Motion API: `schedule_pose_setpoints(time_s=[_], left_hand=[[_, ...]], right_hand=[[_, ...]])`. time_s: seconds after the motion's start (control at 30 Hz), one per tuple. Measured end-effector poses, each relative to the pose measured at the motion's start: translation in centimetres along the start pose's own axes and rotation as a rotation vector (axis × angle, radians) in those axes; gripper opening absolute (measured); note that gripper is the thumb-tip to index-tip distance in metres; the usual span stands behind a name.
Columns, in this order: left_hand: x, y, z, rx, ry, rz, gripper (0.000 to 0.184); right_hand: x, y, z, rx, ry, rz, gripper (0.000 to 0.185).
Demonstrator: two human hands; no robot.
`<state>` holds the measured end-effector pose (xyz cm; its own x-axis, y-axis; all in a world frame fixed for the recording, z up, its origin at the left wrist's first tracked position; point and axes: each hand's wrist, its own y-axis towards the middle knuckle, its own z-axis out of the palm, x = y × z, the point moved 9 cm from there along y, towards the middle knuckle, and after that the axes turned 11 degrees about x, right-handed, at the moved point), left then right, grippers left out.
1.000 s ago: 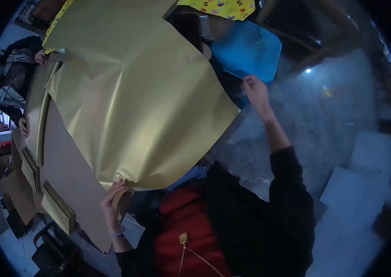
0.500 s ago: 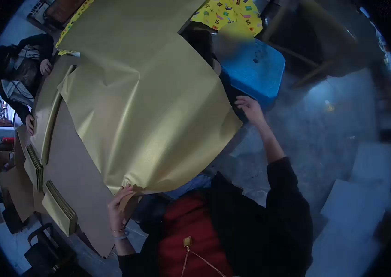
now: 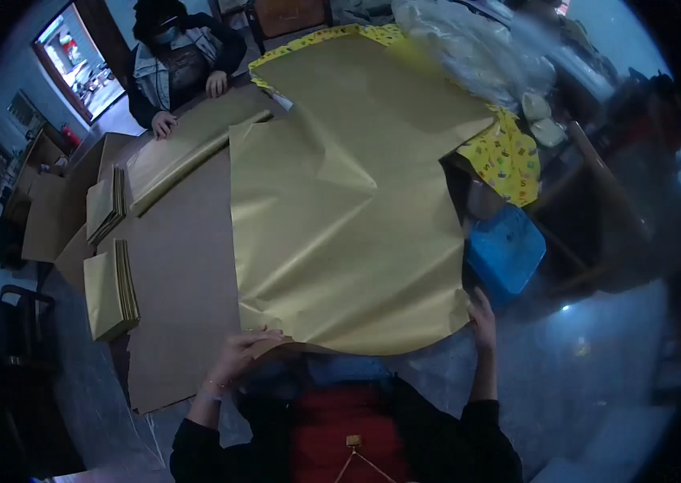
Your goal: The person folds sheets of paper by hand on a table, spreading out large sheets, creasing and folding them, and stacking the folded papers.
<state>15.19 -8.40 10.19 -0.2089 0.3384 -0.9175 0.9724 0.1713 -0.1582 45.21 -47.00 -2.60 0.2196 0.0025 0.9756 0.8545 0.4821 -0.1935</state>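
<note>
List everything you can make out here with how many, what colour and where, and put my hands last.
Large gold sheet: one, gold, spread across the table
Table: one, brown top, centre
Folded gold stacks: two, gold, table's left side
Long gold fold: one, gold, in front of the co-worker
Yellow patterned sheet: at least one, yellow, past the large sheet's far and right edges
Stool: one, blue, right of the table
Plastic: count unclear, clear, far right
Armchair: one, black, lower left
Co-worker: one, dark sleeves, far left
Other items: too dark or blurred
Left hand: one, dark sleeve, large sheet's near left corner
Right hand: one, dark sleeve, near right corner
</note>
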Motion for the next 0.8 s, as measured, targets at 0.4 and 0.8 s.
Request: schedule_pose_setpoints(time_s=[0.4,0.8], left_hand=[[-13.4,-11.3,-12.9,-0.206,-0.100,0.656,0.019],[-19.1,-26.4,-26.0,-0.736,-0.012,0.663,0.025]], right_hand=[[33.4,-8.2,2.7,0.449,-0.113,-0.647,0.048],[55.3,-13.4,14.0,0.388,-0.741,-1.122,0.025]])
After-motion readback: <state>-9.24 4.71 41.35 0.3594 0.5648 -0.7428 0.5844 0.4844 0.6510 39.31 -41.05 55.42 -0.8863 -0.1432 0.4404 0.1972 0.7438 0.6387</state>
